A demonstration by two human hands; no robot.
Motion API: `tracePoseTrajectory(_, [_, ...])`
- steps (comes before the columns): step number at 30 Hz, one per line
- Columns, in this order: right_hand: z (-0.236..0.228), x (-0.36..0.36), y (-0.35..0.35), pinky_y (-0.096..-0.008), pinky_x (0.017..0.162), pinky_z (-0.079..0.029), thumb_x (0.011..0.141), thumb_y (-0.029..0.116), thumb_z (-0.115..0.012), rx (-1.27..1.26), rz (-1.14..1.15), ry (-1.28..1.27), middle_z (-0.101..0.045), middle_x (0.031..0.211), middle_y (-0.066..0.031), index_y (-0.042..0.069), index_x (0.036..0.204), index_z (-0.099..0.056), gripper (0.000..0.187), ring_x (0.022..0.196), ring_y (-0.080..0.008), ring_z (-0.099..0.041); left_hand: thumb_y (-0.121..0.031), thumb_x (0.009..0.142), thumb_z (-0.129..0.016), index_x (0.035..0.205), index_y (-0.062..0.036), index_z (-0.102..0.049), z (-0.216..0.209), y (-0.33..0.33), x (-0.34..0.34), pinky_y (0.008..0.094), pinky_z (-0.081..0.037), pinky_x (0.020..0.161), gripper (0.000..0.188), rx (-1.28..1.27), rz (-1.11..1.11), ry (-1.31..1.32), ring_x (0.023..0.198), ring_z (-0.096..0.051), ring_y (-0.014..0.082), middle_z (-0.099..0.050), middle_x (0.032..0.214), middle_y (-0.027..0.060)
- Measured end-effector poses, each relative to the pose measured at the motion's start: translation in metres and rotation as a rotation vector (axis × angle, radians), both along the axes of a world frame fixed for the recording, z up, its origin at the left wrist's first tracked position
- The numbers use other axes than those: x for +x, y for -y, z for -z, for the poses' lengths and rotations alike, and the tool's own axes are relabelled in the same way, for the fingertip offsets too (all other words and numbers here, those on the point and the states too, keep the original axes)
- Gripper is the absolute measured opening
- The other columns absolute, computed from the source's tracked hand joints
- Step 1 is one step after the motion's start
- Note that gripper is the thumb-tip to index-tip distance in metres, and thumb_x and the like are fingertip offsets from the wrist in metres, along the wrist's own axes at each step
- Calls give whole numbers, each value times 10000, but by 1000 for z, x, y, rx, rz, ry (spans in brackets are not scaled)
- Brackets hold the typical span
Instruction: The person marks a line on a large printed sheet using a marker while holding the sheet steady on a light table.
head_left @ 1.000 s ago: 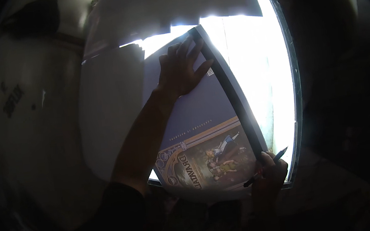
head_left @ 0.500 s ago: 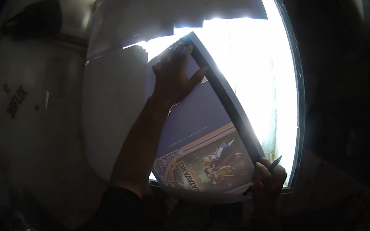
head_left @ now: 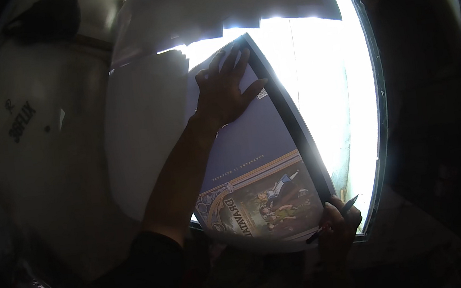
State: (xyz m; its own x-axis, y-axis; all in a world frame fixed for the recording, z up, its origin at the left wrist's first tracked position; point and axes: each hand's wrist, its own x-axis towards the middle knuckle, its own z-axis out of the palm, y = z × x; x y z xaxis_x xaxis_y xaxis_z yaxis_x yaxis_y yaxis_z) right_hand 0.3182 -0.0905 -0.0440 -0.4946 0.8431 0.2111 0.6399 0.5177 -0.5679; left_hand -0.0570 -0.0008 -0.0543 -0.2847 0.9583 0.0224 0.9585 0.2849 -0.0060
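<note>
A large printed sheet (head_left: 245, 148), mostly purple-blue with an illustrated panel of small figures, lies slanted over a brightly glowing light table (head_left: 323, 105). A dark band and a paler strip run along its right edge. My left hand (head_left: 226, 90) is flat on the upper part of the sheet, fingers spread near its top corner and thumb reaching to the dark band. At the sheet's lower right corner, my right hand (head_left: 338, 228) is closed around a slim dark pen-like tool (head_left: 350, 203) whose pointed end sticks up past the fingers. Its exact kind is too dark to tell.
Large pale sheets (head_left: 242, 0) with stepped edges cover the far side of the light table. Another pale sheet (head_left: 146, 125) lies left of the printed one. A dark object (head_left: 45, 18) is at the far left. The table's dark frame (head_left: 379, 87) bounds the right side.
The whole view has shifted slightly, so things appear a little farther right. My left hand's fingers are spread wider on the sheet. My right hand keeps its grip at the lower corner.
</note>
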Motion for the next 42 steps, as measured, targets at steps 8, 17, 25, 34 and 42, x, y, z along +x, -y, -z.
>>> tracePoseTrajectory(8, [-1, -1, -2, -423, 870, -397, 963, 167, -568, 12, 4, -31, -700, 1139, -86, 147, 1126, -603, 169, 997, -237, -562, -762, 924, -372, 1542, -171, -357, 1, -1, 0, 609, -219, 1120, 855, 39, 26, -29, 1480, -232, 346, -289, 1610, 118])
tracePoseTrajectory(17, [0, 3, -4, -415, 863, -390, 1002, 220, -534, 15, -10, -39, -697, 1150, -88, 150, 1125, -610, 161, 1001, -233, -558, -776, 925, -340, 1555, -181, -333, -4, -4, 3, 588, -170, 1154, 867, -2, -4, -2, 1491, -197, 318, -252, 1628, 98])
tracePoseTrajectory(25, [5, 10, 4, -421, 879, -393, 974, 208, -574, -8, 8, 7, -688, 1176, -91, 144, 1130, -616, 173, 1000, -246, -564, -768, 907, -403, 1533, -148, -358, 7, -1, 9, 634, -269, 1089, 882, 57, 52, -3, 1476, -261, 374, -308, 1601, 136])
tracePoseTrajectory(34, [-11, 62, 28, -447, 822, -474, 811, 16, -708, -89, 98, -132, -649, 1148, -135, 82, 1119, -636, 323, 993, -295, -599, -533, 859, -704, 1472, -92, -444, -3, -7, -8, 460, -425, 1086, 799, 290, 227, 66, 1308, -524, 355, -536, 1442, 155])
tracePoseTrajectory(42, [3, 71, 38, -403, 736, -501, 729, -9, -769, 81, 99, -107, -664, 1057, -135, 106, 1106, -642, 414, 874, -268, -627, -532, 915, -640, 1504, -92, -403, -3, -7, 4, 467, -354, 1139, 772, 218, 178, 69, 1353, -475, 350, -487, 1482, 168])
